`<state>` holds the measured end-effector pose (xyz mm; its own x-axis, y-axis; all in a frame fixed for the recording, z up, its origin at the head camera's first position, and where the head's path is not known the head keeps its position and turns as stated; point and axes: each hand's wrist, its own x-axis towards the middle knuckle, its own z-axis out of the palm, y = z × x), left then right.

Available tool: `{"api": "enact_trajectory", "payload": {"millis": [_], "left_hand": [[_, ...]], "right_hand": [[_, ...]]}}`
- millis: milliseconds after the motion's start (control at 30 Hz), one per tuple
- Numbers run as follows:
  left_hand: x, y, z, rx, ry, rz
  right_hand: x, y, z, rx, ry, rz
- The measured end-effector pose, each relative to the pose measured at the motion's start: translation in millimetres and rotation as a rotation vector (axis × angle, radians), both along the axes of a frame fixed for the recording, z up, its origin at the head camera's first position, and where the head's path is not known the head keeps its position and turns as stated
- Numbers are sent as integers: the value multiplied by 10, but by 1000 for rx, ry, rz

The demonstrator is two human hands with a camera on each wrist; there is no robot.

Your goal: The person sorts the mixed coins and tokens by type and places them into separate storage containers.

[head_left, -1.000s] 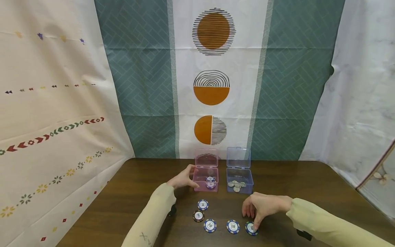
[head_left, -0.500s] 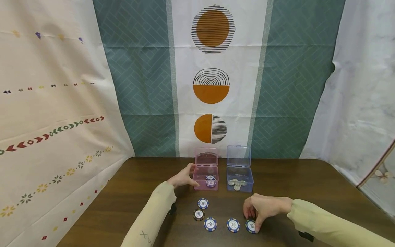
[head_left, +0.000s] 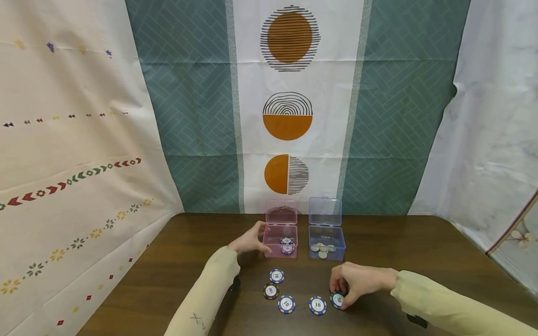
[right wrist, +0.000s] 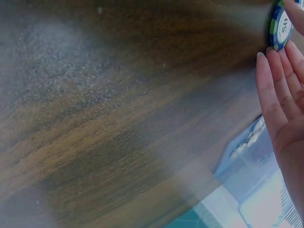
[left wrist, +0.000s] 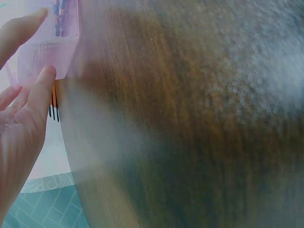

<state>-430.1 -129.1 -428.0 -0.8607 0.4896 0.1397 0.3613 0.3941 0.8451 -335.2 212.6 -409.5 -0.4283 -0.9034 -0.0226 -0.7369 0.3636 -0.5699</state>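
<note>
**Five chips on the table, one in the right hand's grip**

Five round poker chips lie in a loose row near the front edge of the dark brown wooden table (head_left: pixel 420 242). The rightmost one, a blue-and-white chip marked 50 (head_left: pixel 337 299), is tilted up off the wood and pinched between the thumb and curled fingers of the right hand (head_left: pixel 357 281); the right wrist view shows its green-and-blue rim (right wrist: pixel 279 24) against the fingertips (right wrist: pixel 266 71). To its left lie two blue-and-white chips marked 10 (head_left: pixel 317 305) (head_left: pixel 286 304), then a dark brown-rimmed chip (head_left: pixel 271 291), and a fourth blue-and-white chip (head_left: pixel 276 276) slightly farther back.

Two small clear plastic boxes stand beyond the chips with lids raised. The pink box (head_left: pixel 280 240) on the left holds at least two chips, though their exact count is hard to make out through the tinted wall. The blue box (head_left: pixel 326 240) on the right holds a small heap of silver coins, too small to count.

The left hand (head_left: pixel 251 241) rests against the pink box's left side, fingers lightly bent around its wall (left wrist: pixel 47 42); the left wrist view is blurred and shows only fingertips (left wrist: pixel 47 73) touching the plastic. Both forearms wear pale yellow sleeves (head_left: pixel 437 298), cut off by the frame's lower edge. Patterned curtains (head_left: pixel 290 107) hang behind the table.
</note>
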Motion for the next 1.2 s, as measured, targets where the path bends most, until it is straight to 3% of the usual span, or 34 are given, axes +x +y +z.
{"api": "enact_trajectory", "payload": {"millis": [333, 567, 733, 1000, 1200], "left_hand": [[55, 6, 24, 12, 3, 3], [29, 11, -22, -1, -3, 0], [39, 12, -8, -5, -8, 5], [49, 13, 12, -5, -18, 4], [45, -1, 14, -8, -37, 26]], "right_hand": [[3, -34, -34, 4, 166, 50], [34, -60, -14, 18, 128, 9], [-5, -94, -3, 20, 150, -5], [-126, -143, 52, -63, 235, 11], [-208, -214, 161, -129, 244, 1]]}}
